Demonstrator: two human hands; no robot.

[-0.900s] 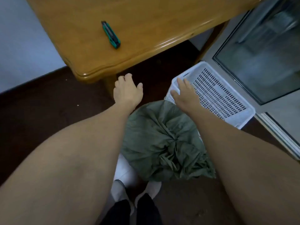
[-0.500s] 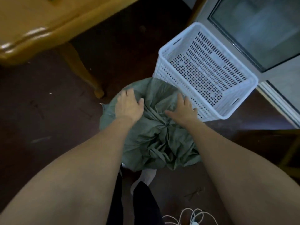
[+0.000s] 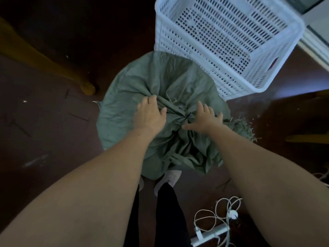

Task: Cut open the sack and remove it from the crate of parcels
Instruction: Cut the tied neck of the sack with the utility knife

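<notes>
A grey-green woven sack (image 3: 160, 77) stands on the dark floor in front of my feet, its top gathered and bound by a thin black tie (image 3: 188, 115). My left hand (image 3: 149, 115) lies on the gathered neck just left of the tie, fingers curled over the folds. My right hand (image 3: 204, 118) rests just right of the tie with fingers spread and thumb out. Behind the sack to the right stands a white perforated crate (image 3: 169, 41), touching the sack; nothing is visible inside it. The sack's frayed mouth (image 3: 243, 127) sticks out to the right.
A wooden table leg (image 3: 87, 88) stands left of the sack. A coiled white cable (image 3: 222, 211) and a grey bar (image 3: 210, 236) lie on the floor at my lower right. A door frame (image 3: 316, 50) runs past the crate's right side.
My head has tilted down, so the table and the cutter on it have left view. Both hands dropped from the table edge and crate rim onto the sack's tied neck.
</notes>
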